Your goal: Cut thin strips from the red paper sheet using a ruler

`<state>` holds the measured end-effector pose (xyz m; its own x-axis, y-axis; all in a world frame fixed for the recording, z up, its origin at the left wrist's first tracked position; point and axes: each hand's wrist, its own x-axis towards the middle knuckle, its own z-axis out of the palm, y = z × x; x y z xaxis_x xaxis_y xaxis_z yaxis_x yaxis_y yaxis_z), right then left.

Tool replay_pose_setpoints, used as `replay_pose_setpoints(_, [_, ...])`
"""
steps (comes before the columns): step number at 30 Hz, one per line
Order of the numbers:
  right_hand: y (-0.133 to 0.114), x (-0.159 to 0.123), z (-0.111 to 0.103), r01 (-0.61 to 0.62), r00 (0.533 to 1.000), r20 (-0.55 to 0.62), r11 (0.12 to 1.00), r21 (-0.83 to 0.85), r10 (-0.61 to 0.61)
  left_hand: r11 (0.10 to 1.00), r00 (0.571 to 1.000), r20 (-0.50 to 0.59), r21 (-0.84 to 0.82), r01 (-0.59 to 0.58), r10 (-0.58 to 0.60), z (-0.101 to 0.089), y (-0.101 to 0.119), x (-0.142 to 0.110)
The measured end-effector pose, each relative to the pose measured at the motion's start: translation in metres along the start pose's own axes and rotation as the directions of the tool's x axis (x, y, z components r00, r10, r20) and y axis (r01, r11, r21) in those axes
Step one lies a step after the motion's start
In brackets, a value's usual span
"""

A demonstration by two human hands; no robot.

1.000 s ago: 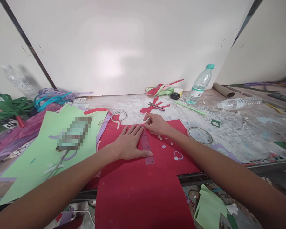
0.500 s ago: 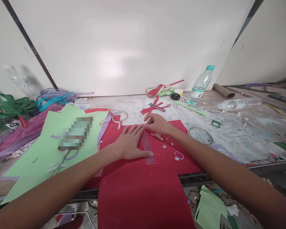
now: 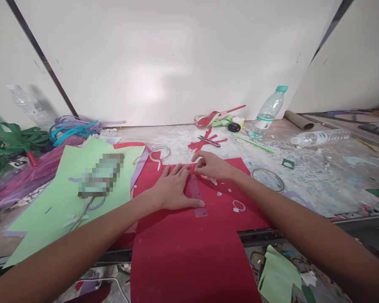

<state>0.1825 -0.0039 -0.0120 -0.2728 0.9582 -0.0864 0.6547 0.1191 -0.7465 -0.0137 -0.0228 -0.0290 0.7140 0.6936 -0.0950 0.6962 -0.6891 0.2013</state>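
Pinning a ruler [image 3: 196, 192] to red paper [image 3: 189, 256], the left hand [image 3: 173, 190] lies spread; the right hand [image 3: 213, 165] curls by the ruler's far end, its grip unclear. The paper overhangs a littered worktop [image 3: 322, 179] before a white wall [image 3: 189, 54].

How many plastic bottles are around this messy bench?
3 plainly visible: a clear bottle back left, a teal-capped bottle back right, and a lying bottle farther right. More may be hidden at the left edge.
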Motion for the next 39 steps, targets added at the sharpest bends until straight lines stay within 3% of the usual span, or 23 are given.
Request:
replay_pose_setpoints(8, [0.008,-0.004,-0.004,0.040,0.999,0.034,0.998,-0.050,-0.039,1.000,1.000,-0.004,0.004,-0.013,0.013,0.000,0.000,0.000])
replay_pose_setpoints(17, [-0.005,-0.013,-0.005,0.009,0.994,0.110,0.998,0.062,-0.016,1.000,1.000,-0.021,-0.011,-0.012,0.012,-0.003,0.002,-0.001])
replay_pose_setpoints(26, [-0.001,-0.017,-0.007,0.006,0.990,0.140,1.000,-0.024,-0.002,1.000,1.000,-0.020,-0.020,-0.004,0.004,-0.002,0.001,-0.001])
replay_pose_setpoints(32, [-0.008,-0.021,-0.012,-0.009,0.974,0.228,0.996,0.093,-0.013,0.999,0.999,-0.037,-0.028,-0.019,0.018,-0.003,0.002,-0.002])
replay_pose_setpoints(39, [-0.003,-0.023,-0.018,-0.023,0.969,0.245,1.000,0.009,0.021,0.999,1.000,-0.008,-0.041,0.004,-0.005,-0.001,0.001,-0.002])
